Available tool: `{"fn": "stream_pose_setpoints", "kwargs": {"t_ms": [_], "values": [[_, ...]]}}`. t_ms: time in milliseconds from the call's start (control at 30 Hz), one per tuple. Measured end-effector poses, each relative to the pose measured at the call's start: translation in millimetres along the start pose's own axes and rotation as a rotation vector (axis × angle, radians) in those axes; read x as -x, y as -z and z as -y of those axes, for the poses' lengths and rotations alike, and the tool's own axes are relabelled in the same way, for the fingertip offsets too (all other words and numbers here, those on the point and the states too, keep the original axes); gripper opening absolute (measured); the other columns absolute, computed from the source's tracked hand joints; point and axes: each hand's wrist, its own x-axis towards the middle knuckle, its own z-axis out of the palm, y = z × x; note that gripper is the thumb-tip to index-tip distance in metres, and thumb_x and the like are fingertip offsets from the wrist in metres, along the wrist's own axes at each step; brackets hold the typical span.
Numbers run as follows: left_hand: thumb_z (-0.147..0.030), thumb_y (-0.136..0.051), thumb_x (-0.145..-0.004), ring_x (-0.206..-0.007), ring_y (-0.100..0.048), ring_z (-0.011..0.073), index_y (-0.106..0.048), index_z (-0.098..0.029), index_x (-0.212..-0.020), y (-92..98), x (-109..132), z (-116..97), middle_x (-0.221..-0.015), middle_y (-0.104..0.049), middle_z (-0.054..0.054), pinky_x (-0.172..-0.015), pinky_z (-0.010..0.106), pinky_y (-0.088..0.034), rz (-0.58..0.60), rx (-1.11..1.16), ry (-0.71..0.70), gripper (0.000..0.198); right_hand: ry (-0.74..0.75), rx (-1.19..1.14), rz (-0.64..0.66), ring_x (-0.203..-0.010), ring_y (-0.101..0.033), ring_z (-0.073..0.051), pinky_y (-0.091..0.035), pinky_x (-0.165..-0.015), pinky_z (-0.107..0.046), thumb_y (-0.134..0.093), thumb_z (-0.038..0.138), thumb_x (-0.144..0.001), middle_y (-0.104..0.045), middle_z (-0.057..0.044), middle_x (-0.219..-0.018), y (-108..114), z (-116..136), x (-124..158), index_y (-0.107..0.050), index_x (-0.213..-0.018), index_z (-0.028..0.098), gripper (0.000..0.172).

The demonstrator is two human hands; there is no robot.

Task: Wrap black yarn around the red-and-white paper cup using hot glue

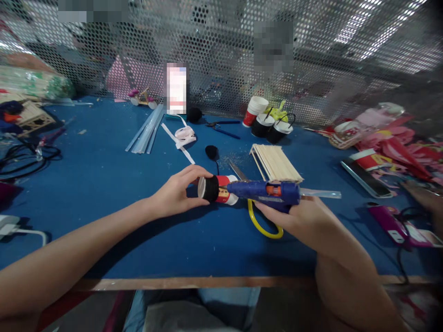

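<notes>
In my left hand (185, 189) a small red and white paper cup (228, 180) lies on its side, gripped near its base between thumb and fingers. Black cord (212, 188) is wound around the base end of the cup. My right hand (304, 221) is wrapped around a blue hot glue gun (263, 190), with a clear glue stick (321, 194) sticking out of its back. The gun's nozzle meets the cup's side at the edge of the black winding. Beneath the gun lie scissors with a yellow handle (266, 233), partly covered. Black cord leads from the cup to a black ball (211, 152).
Behind the hands lie glue sticks (147, 131), white ribbon (185, 136), blue-handled pliers (224, 128) and a bundle of wooden sticks (277, 162). Stacked cups (256, 110) and two black-wrapped cups (279, 132) stand near the mesh wall. A phone (367, 177) and a purple power bank (387, 222) are rightward.
</notes>
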Motion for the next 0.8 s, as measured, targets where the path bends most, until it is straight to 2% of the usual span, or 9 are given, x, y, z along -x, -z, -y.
{"fn": "stream_pose_setpoints", "kwargs": {"t_ms": [67,100,300,467,533,600,700,800], "values": [[-0.028,-0.071,-0.071,-0.099,-0.057,0.0202,-0.050,-0.017,-0.113,-0.9,-0.4,0.7,-0.111,-0.054,0.011,-0.082,0.035,-0.054,-0.021,0.059,0.056,0.048,0.126,0.118,-0.038,-0.043,-0.046,-0.014,-0.032,-0.046,-0.027,-0.038,0.002,-0.077,-0.051,-0.002,-0.043,0.2,0.8,2.8,-0.072,-0.078,0.022,0.041],[-0.028,-0.072,-0.070,-0.096,-0.058,0.0194,-0.051,-0.017,-0.112,-1.4,-0.6,1.0,-0.110,-0.054,0.010,-0.080,0.035,-0.055,-0.029,0.088,0.083,0.049,0.128,0.137,-0.036,-0.044,-0.047,-0.014,-0.032,-0.047,-0.027,-0.040,0.003,-0.077,-0.053,-0.003,-0.046,0.1,1.3,4.2,-0.073,-0.078,0.022,0.038],[-0.028,-0.073,-0.069,-0.090,-0.060,0.0174,-0.050,-0.016,-0.112,-3.6,0.0,1.3,-0.109,-0.055,0.009,-0.079,0.035,-0.055,-0.035,0.166,0.162,0.050,0.020,0.076,0.047,-0.043,-0.041,-0.011,-0.033,-0.048,-0.025,-0.046,0.006,-0.077,-0.048,0.000,-0.043,-2.2,4.1,10.1,-0.072,-0.084,0.023,0.032],[-0.027,-0.071,-0.071,-0.103,-0.055,0.0205,-0.050,-0.016,-0.114,-2.7,1.4,0.0,-0.113,-0.053,0.011,-0.084,0.034,-0.053,-0.011,0.088,0.042,0.049,0.088,0.111,-0.042,-0.035,-0.030,-0.010,-0.027,-0.042,-0.024,-0.036,-0.004,-0.076,-0.040,0.002,-0.038,0.1,-0.5,3.6,-0.073,-0.078,0.022,0.045],[-0.027,-0.069,-0.074,-0.107,-0.053,0.0214,-0.049,-0.016,-0.116,-1.9,1.3,-1.1,-0.115,-0.053,0.012,-0.088,0.035,-0.051,-0.009,0.041,-0.010,0.048,0.115,0.156,-0.073,-0.034,-0.030,-0.010,-0.025,-0.039,-0.024,-0.031,-0.005,-0.078,-0.043,0.001,-0.038,0.8,-2.5,0.4,-0.073,-0.076,0.022,0.050],[-0.028,-0.067,-0.075,-0.109,-0.052,0.0222,-0.049,-0.016,-0.116,-1.3,1.0,-2.3,-0.115,-0.054,0.013,-0.091,0.037,-0.049,-0.010,-0.018,-0.064,0.046,0.120,0.153,-0.080,-0.036,-0.035,-0.010,-0.025,-0.038,-0.023,-0.030,-0.002,-0.080,-0.050,-0.001,-0.043,0.1,-4.3,-1.2,-0.072,-0.075,0.021,0.049],[-0.028,-0.065,-0.077,-0.111,-0.051,0.0232,-0.049,-0.016,-0.116,-1.1,0.6,-4.2,-0.115,-0.055,0.014,-0.094,0.039,-0.047,0.002,-0.089,-0.131,0.044,0.109,0.076,-0.073,-0.043,-0.047,-0.014,-0.031,-0.040,-0.025,-0.033,0.003,-0.084,-0.057,-0.005,-0.051,-3.8,-6.1,-1.2,-0.072,-0.079,0.018,0.042],[-0.028,-0.063,-0.080,-0.113,-0.050,0.0237,-0.047,-0.017,-0.117,-1.7,1.4,-5.6,-0.118,-0.053,0.014,-0.095,0.040,-0.047,0.029,-0.131,-0.161,0.042,-0.021,-0.093,-0.019,-0.047,-0.052,-0.016,-0.038,-0.044,-0.028,-0.035,0.011,-0.087,-0.058,-0.005,-0.052,-9.8,-5.5,-1.1,-0.071,-0.081,0.016,0.037]]}}
